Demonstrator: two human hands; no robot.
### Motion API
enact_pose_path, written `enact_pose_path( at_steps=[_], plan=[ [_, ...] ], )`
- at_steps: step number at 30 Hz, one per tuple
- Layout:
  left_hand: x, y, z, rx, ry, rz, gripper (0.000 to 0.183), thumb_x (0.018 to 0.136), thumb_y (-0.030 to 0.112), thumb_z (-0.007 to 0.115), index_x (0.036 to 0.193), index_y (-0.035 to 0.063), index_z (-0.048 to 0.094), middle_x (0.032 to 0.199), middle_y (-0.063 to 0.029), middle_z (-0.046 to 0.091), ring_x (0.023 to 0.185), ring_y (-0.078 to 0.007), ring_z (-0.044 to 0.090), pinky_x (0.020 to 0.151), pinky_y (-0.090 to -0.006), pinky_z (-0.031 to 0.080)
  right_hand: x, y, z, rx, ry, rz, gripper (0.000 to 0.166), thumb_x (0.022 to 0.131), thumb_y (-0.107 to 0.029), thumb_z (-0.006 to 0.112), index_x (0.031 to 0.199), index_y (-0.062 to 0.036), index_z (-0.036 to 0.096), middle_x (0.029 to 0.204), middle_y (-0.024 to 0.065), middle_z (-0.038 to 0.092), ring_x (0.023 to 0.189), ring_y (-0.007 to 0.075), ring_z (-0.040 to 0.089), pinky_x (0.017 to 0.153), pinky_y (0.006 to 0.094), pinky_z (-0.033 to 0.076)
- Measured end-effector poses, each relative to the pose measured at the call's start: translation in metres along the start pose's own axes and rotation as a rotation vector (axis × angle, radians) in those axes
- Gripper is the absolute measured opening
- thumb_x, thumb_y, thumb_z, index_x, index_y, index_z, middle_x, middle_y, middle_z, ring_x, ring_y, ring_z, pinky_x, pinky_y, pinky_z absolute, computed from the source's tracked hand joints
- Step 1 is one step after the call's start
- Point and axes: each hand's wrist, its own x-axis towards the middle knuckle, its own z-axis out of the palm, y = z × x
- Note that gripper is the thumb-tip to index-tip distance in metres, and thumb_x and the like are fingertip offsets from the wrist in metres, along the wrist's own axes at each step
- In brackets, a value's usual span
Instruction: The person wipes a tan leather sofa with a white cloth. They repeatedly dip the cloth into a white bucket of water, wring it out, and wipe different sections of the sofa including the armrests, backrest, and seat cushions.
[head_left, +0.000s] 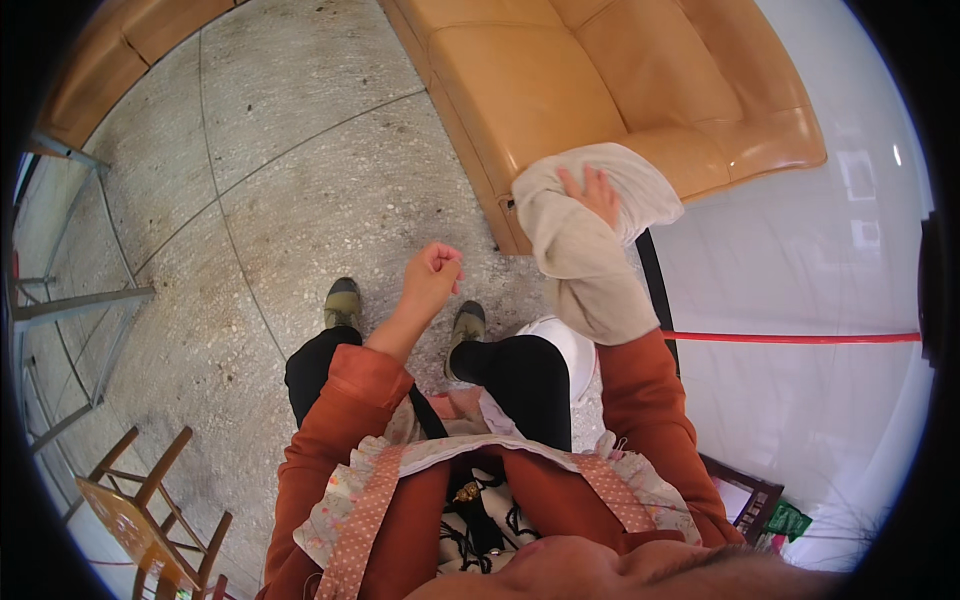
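A beige cloth (600, 247) lies over the near arm end of a tan leather sofa (517, 82) and hangs down around my right forearm. My right hand (596, 196) rests on the cloth with its fingers spread, pressing against the sofa's corner; part of the hand is covered by fabric. My left hand (439, 268) hovers over the floor to the left of the sofa, its fingers curled in, with nothing seen in it.
A white bucket (577, 349) stands beside my right leg. A red hose or pipe (787, 338) runs along the glossy white wall at right. At left are a metal frame (82, 304) and a wooden stool (135, 525). Another tan sofa (142, 45) is at the upper left.
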Motion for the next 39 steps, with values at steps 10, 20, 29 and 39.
enact_pose_path(
  at_steps=[10, 20, 29, 39],
  plan=[
    [0.003, 0.010, -0.013, 0.038, 0.020, -0.055, 0.014, 0.088, 0.013, 0.057, 0.097, 0.0030, 0.059, 0.077, -0.0048, 0.062, 0.060, -0.0108, 0.054, 0.056, -0.0235, 0.044, -0.043, -0.025, 0.019, -0.324, -0.254, -0.820, 0.037, 0.084, -0.021, 0.048, 0.105, 0.0066, 0.062, 0.123, 0.0242, 0.054, 0.122, 0.0429, 0.043, 0.107, 0.0537, 0.028],
    [-0.001, 0.010, -0.024, 0.021, 0.044, -0.024, 0.010, 0.087, 0.008, 0.054, 0.093, 0.0005, 0.057, 0.074, -0.0069, 0.061, 0.058, -0.0116, 0.054, 0.053, -0.0252, 0.044, -0.096, 0.100, -0.031, -0.170, -0.623, 0.088, 0.022, 0.084, -0.009, 0.054, 0.104, -0.0069, 0.063, 0.095, 0.0179, 0.064, 0.091, 0.0375, 0.062, 0.081, 0.0425, 0.050],
    [0.003, 0.001, -0.006, -0.007, -0.043, 0.002, 0.011, 0.088, 0.011, 0.055, 0.095, 0.0029, 0.059, 0.075, -0.0054, 0.061, 0.059, -0.0110, 0.054, 0.054, -0.0243, 0.044, -0.081, 0.152, -0.067, 0.499, 0.292, 0.171, 0.022, 0.088, -0.008, 0.055, 0.106, 0.0026, 0.063, 0.105, 0.0205, 0.065, 0.101, 0.0334, 0.061, 0.090, 0.0406, 0.044],
    [-0.005, 0.001, -0.015, -0.007, -0.037, -0.021, 0.011, 0.089, 0.010, 0.054, 0.096, 0.0026, 0.058, 0.076, -0.0051, 0.061, 0.059, -0.0108, 0.054, 0.056, -0.0247, 0.044, -0.042, 0.035, -0.022, 0.460, 0.100, -0.178, 0.036, 0.083, -0.029, 0.059, 0.111, -0.0060, 0.064, 0.115, 0.0205, 0.060, 0.109, 0.0424, 0.052, 0.098, 0.0497, 0.037]
  ],
)
